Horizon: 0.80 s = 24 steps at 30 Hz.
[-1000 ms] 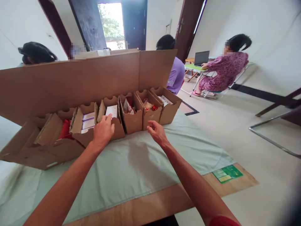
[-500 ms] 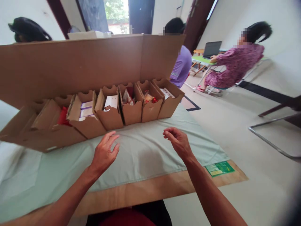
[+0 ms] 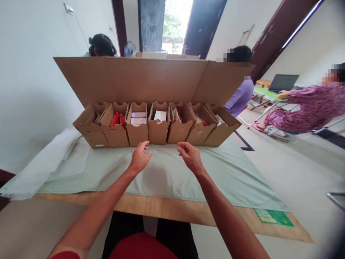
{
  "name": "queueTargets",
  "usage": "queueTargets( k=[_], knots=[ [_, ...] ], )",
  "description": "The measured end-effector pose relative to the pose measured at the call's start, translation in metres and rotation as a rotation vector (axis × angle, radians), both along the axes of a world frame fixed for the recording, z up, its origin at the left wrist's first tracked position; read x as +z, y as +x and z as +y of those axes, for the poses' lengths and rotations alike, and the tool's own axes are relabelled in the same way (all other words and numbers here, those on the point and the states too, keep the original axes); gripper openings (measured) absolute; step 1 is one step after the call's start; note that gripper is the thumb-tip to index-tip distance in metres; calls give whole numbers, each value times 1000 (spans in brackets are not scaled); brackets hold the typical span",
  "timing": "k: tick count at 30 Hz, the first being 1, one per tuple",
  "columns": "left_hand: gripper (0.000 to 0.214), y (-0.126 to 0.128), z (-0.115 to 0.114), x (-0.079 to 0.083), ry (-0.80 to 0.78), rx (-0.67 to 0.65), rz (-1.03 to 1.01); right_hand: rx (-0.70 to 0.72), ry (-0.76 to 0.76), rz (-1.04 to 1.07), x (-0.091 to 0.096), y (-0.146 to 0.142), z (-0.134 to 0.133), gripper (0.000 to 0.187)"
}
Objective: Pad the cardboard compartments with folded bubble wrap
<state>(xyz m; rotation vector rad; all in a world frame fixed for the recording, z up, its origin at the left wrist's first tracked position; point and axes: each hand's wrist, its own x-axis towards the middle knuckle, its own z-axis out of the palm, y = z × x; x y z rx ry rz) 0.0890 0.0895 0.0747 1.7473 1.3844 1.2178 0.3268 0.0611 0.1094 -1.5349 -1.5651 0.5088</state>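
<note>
A row of several small open cardboard boxes [image 3: 157,131] stands on a pale green cloth [image 3: 167,176], backed by a tall cardboard panel [image 3: 140,79]. The boxes hold white cards, red packets and other small items. My left hand [image 3: 139,158] hovers just in front of the middle boxes, fingers loosely curled and apart, holding nothing. My right hand [image 3: 190,156] hovers beside it, a little to the right, also loosely curled and holding nothing. Neither hand touches a box.
The cloth covers a wooden table [image 3: 172,212] with a green sticker [image 3: 273,217] at its right corner. A person in purple [image 3: 239,97] sits behind the panel, another head [image 3: 101,45] shows at the back left. A person in a patterned dress [image 3: 304,108] works at a laptop [image 3: 283,83].
My hands drew back from the boxes, then came closer together in front of the middle ones. My view swung left, so the whole row now faces me straight on.
</note>
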Motion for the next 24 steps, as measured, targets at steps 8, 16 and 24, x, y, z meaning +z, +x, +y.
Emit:
queueTargets(
  k=[8,16,24],
  knots=[
    [28,21,7,-18,-8,-77,-36,-54,-189,-699,59,-64,93,46],
    [31,-13,17,-40,-50,55,-91,15,-206,-606,71,-61,111,66],
    [25,-17,4,-42,-23,19,-126,96,-266,-554,62,-61,122,37]
  ],
)
